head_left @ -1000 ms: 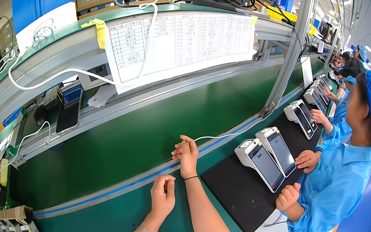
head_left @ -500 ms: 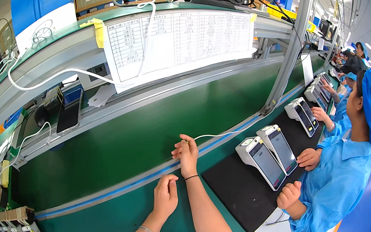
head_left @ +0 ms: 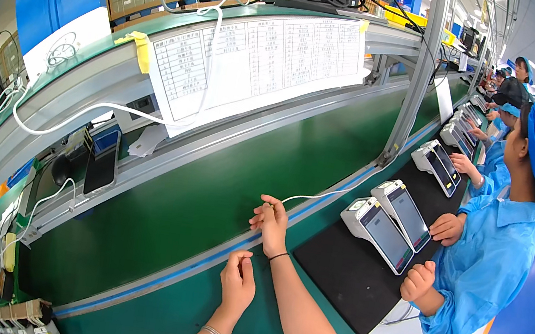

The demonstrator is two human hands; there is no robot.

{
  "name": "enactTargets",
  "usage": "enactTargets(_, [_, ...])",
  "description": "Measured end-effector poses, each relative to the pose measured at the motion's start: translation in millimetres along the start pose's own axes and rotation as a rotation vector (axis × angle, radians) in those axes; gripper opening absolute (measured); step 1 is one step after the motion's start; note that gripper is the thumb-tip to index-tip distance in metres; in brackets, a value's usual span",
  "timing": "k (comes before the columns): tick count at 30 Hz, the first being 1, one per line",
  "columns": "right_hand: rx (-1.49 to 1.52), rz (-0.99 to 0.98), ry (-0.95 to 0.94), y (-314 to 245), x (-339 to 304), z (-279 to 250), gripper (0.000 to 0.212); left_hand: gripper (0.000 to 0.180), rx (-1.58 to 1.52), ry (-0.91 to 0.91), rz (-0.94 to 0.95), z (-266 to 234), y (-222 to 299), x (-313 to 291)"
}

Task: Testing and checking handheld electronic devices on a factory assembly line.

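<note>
while left hand [head_left: 238,281] rests flat | right hand [head_left: 271,221] pinches white cable [head_left: 318,195]

Two bare hands of the wearer: left hand [head_left: 237,285], right hand [head_left: 271,221]. One thin white cable [head_left: 318,195]. Two white handheld payment terminals with dark screens on the black mat: [head_left: 379,232] and [head_left: 402,211]; further terminals stand beyond. One large white printed sheet [head_left: 255,61]. One green conveyor belt [head_left: 208,193].
</note>
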State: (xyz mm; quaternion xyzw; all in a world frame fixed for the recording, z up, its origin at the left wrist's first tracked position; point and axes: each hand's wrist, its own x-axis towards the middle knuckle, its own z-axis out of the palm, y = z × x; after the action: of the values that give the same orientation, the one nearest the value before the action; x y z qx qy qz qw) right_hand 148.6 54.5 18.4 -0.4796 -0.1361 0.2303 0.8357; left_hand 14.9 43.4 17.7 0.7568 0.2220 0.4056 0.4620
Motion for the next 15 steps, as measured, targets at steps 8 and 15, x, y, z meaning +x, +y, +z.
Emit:
enactTargets(8, [0.01,-0.003,0.002,3.6,3.9,-1.2,0.02,0.017,0.099,-0.094,0.129,1.4,8.1,3.2])
enactTargets(15, [-0.12,-0.055,-0.007,7.5,1.2,4.3,0.021,0.022,0.045,-0.139,0.109,2.7,2.1,1.5])
